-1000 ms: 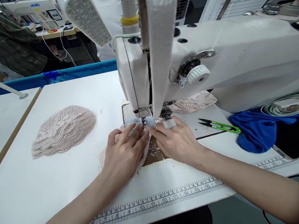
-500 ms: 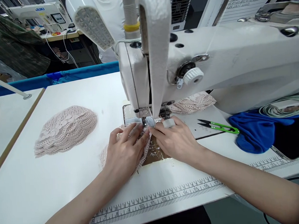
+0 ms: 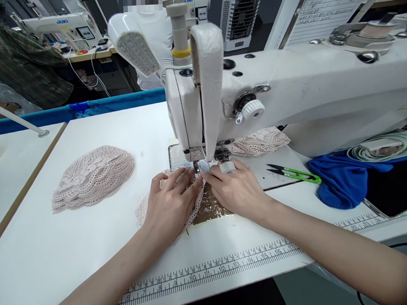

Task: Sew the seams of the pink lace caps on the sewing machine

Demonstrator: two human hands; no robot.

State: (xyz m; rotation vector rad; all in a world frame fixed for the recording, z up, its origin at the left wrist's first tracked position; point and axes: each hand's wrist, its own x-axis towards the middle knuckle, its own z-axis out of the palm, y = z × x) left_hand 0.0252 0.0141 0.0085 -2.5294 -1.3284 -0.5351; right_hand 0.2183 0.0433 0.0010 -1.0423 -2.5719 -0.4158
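Note:
Beneath the needle area of a white sewing machine point(image 3: 184, 108) lies a pale pink lace piece point(image 3: 197, 208), its front edge by the presser foot point(image 3: 196, 166). My left hand point(image 3: 168, 202) rests over the lace with bent fingers pressing and gripping it just left of the foot. Thumb and forefinger of my right hand point(image 3: 237, 187) pinch the lace edge right beside the foot; the fingertips are partly hidden. Part of the lace is covered by my left hand.
A pile of lace pieces point(image 3: 95, 178) lies on the left of the white table point(image 3: 92, 249). More lace point(image 3: 260, 142) sits behind the needle. On the right are green thread snips point(image 3: 298, 175), blue cloth point(image 3: 343, 181), a black phone point(image 3: 394, 188) and a coiled tape point(image 3: 387, 145). People are beyond.
The camera view has shifted slightly, so the machine sits a little lower in the picture. Both hands stay at the presser foot on the lace, with hardly any visible movement.

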